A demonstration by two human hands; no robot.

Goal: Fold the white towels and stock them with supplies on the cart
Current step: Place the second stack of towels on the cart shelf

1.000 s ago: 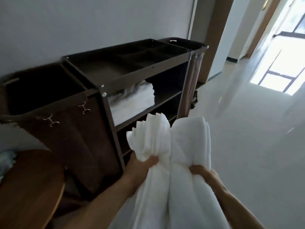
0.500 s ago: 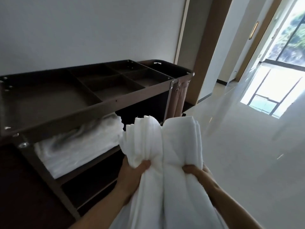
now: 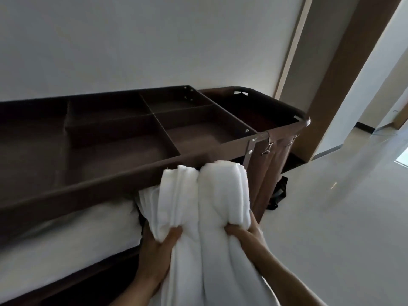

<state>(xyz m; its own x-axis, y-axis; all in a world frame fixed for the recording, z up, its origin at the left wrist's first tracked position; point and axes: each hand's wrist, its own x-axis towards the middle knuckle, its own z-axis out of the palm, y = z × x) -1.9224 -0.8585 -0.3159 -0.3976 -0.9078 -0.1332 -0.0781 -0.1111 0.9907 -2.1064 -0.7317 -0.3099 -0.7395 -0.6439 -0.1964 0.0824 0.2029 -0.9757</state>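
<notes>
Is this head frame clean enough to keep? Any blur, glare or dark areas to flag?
Head view: held white towels, left hand and right hand fairly sharp; head view: shelf towels smeared by motion blur, brown cart underexposed though its dividers read, window at the right edge blown out, door frame leaning with wide-angle skew.
</notes>
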